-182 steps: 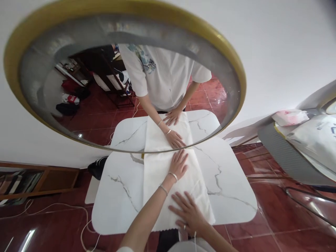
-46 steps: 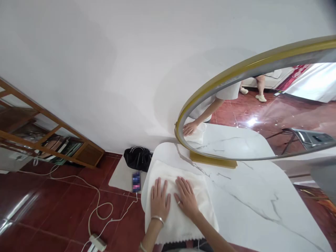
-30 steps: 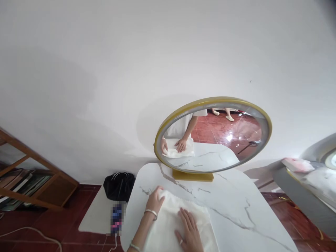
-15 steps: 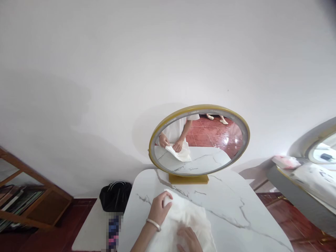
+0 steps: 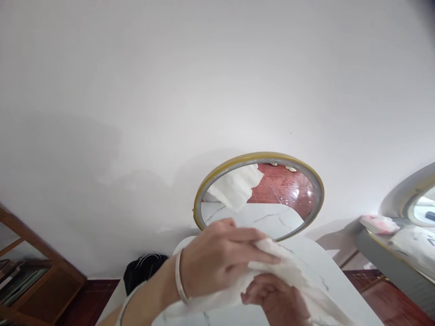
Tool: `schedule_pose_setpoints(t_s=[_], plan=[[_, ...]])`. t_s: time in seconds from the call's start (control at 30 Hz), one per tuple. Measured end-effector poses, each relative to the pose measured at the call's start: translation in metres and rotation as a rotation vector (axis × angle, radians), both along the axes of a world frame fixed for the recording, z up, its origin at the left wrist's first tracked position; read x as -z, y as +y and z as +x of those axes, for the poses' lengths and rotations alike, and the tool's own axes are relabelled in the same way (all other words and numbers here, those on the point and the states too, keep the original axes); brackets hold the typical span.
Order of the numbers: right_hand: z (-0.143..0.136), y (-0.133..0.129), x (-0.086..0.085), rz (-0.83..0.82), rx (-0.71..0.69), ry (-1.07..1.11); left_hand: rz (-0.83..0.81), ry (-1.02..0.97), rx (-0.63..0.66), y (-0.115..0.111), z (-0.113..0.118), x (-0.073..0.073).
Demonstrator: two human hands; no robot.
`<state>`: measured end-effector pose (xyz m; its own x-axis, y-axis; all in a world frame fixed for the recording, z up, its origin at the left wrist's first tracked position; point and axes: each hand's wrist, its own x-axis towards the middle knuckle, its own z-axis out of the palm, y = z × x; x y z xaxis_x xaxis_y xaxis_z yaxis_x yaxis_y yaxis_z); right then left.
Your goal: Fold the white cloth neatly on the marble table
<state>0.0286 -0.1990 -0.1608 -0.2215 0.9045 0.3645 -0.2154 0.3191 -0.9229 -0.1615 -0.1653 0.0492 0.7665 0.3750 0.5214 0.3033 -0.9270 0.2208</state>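
Note:
A white cloth (image 5: 295, 271) is lifted above the marble-patterned table, its folds spreading to the right and also showing beneath my wrist. My left hand (image 5: 224, 258), with a pale bracelet at the wrist, pinches the cloth's upper edge between its fingers. Just below and to the right, my right hand (image 5: 277, 299) is curled against the cloth, slightly blurred, with its fingertips partly folded out of sight. Behind them stands an oval gold-rimmed mirror (image 5: 258, 158), which reflects the raised cloth.
The white tabletop (image 5: 326, 262) has grey veins. A black bag (image 5: 141, 269) sits on a pale surface to the left, near a wooden shelf (image 5: 50, 290). At right, another table holds a pink-and-white packet (image 5: 379, 224) and a second mirror (image 5: 421, 199).
Both hands have raised the cloth off the tabletop toward me. My left hand has moved right, close to my right hand. The view has tilted up slightly.

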Motion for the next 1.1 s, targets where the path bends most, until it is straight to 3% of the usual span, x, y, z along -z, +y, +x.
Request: schedule_pose_setpoints(t_s=[0.07,0.13,0.2,0.27,0.37,0.47,0.53,0.6,0.77,0.87,0.93,1.0,1.1], plan=[[0.011,0.029,-0.046,0.034,0.096,0.142,0.087,-0.026,-0.009,0.023,-0.004,-0.028],[0.019,0.059,-0.087,0.050,0.281,0.209,0.144,-0.080,-0.080,0.057,-0.007,-0.050],[0.021,0.090,-0.117,0.101,0.452,0.236,0.161,-0.136,-0.223,0.099,-0.007,-0.062],[0.017,0.119,-0.132,0.227,0.618,0.121,0.128,-0.176,-0.401,0.139,-0.004,-0.064],[0.005,0.151,-0.126,0.519,0.863,-0.334,0.101,-0.140,-0.586,0.178,0.008,-0.048],[-0.005,0.169,-0.103,0.637,1.051,-0.714,0.295,-0.116,-0.658,0.183,0.020,-0.027],[-0.006,0.178,-0.091,0.601,1.166,-0.782,0.411,-0.114,-0.629,0.177,0.026,-0.018],[-0.003,0.185,-0.088,0.565,1.260,-0.773,0.373,-0.096,-0.570,0.174,0.030,-0.015],[0.002,0.203,-0.111,0.609,1.320,-0.830,0.209,-0.322,-0.446,0.186,0.025,-0.006],[-0.011,0.209,-0.124,0.729,1.322,-0.945,0.154,-0.531,-0.447,0.188,0.004,0.018],[-0.025,0.209,-0.122,0.824,1.275,-1.014,0.098,-0.637,-0.509,0.181,-0.014,0.047],[-0.037,0.207,-0.109,0.922,1.160,-1.076,0.042,-0.724,-0.613,0.171,-0.031,0.083],[-0.047,0.202,-0.073,1.078,0.893,-1.134,0.015,-0.813,-0.770,0.156,-0.048,0.137]])
